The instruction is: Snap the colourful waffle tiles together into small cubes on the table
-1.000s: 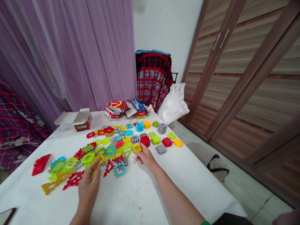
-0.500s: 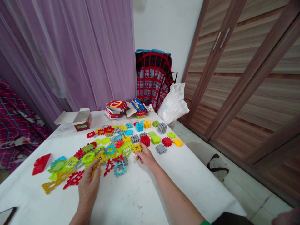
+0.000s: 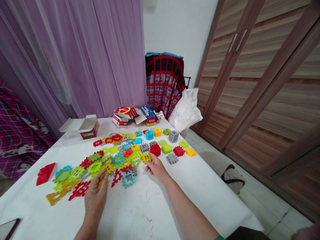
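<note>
A heap of flat, toothed plastic building pieces (image 3: pixel 110 161) in red, yellow, green, blue and grey lies spread on a white table (image 3: pixel 140 206). My left hand (image 3: pixel 96 195) rests on the table at the heap's near edge, fingers curled over a yellow piece (image 3: pixel 103 181). My right hand (image 3: pixel 156 166) pinches a yellow square piece (image 3: pixel 147 157) at the heap's right side. Beyond it stand assembled cubes: red (image 3: pixel 155 149), green (image 3: pixel 166 148), grey (image 3: pixel 173 136), blue (image 3: pixel 149 135).
Small cardboard boxes (image 3: pixel 125 115) and an open white and red box (image 3: pixel 83 126) sit at the table's far edge. A red piece (image 3: pixel 45 173) lies at the left. A white plastic bag (image 3: pixel 185 110), a draped chair (image 3: pixel 163 83) and wooden wardrobe doors (image 3: pixel 262 83) stand to the right.
</note>
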